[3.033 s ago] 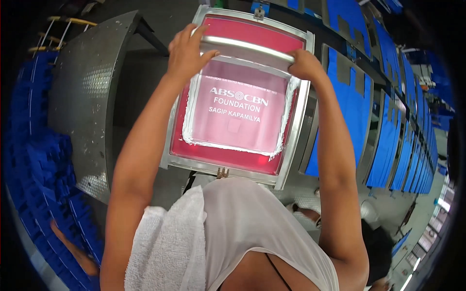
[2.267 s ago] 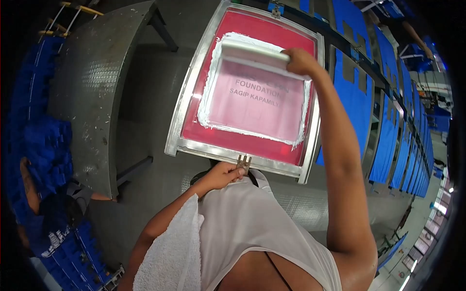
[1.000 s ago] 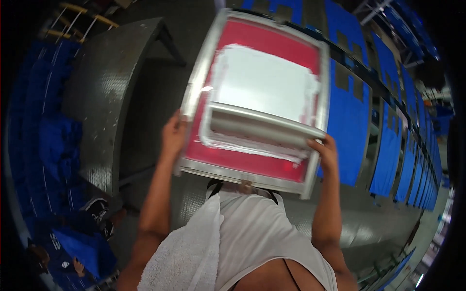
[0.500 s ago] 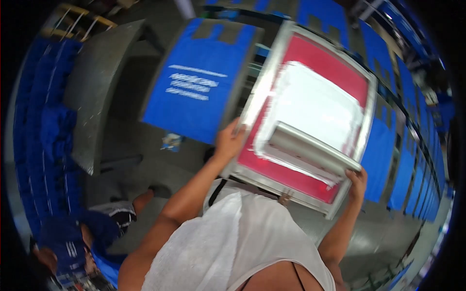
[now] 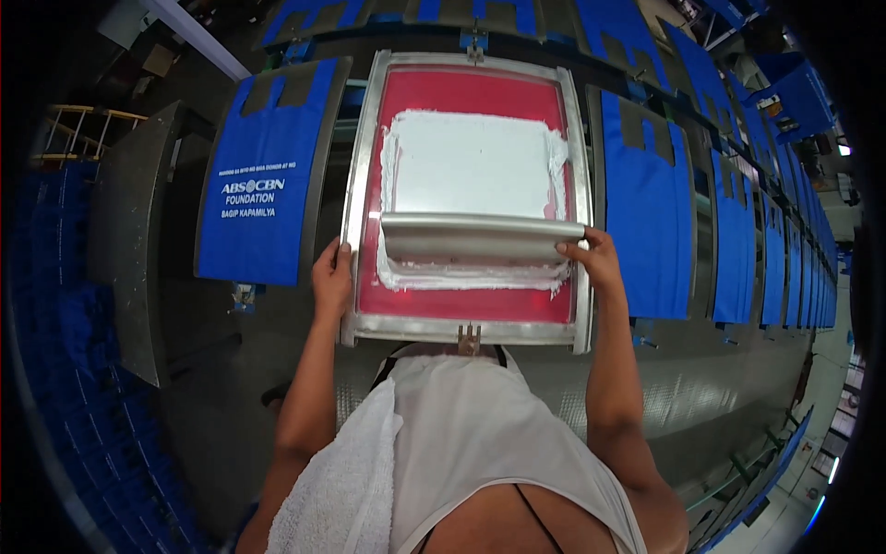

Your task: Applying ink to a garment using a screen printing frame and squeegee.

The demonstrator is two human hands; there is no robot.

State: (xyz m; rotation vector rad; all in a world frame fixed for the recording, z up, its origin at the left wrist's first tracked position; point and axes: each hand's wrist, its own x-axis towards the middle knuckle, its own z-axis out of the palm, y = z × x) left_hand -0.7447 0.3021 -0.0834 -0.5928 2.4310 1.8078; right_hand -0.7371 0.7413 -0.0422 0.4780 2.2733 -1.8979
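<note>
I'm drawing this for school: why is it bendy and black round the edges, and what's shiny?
Head view: the wide fisheye lens bends things near the rim, like the row of blue panels, and the corners go black; head view: light gleams along the squeegee's top edge; head view: a strip of light at lower right glows white.

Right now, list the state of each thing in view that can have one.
Silver frame: held at its left side
Left hand: closed on that side
Squeegee: lying crosswise, its right end held
Right hand: closed on that end
White ink: spread over the red mesh
Blue fabric on the left: printed in white
White towel: draped
</note>
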